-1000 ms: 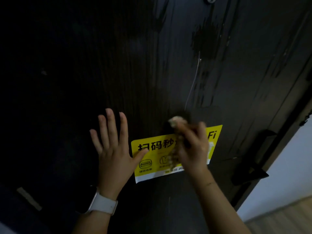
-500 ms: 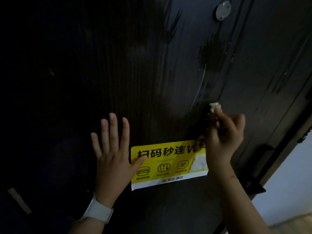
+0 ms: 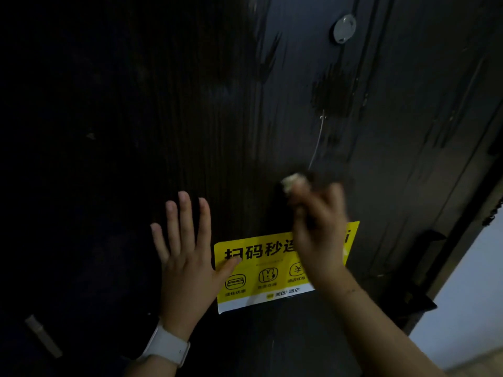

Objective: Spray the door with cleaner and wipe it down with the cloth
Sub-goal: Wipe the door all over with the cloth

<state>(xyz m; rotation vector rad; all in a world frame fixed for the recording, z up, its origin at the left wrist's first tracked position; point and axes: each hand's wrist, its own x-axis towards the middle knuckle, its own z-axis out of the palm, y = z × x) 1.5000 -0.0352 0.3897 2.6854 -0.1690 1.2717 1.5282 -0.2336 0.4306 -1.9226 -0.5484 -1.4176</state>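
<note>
1. Left hand (image 3: pixel 187 270): flat, fingers spread straight, pressed on the dark door (image 3: pixel 217 118) beside the yellow sticker (image 3: pixel 261 270), thumb tip on its edge.
2. Right hand (image 3: pixel 318 229): blurred, fingers curled round a bunched cloth (image 3: pixel 292 182), just above the sticker.
3. Wet patch (image 3: pixel 333 93) and thin drip line (image 3: pixel 317 142) above the cloth, below the round peephole (image 3: pixel 344 28).
4. Best done probably with firm strokes along the grain, up through the drip to the wet patch.
5. Worth skirting the sticker's edges to avoid lifting them; bracing with the flat hand steadies the door.
</note>
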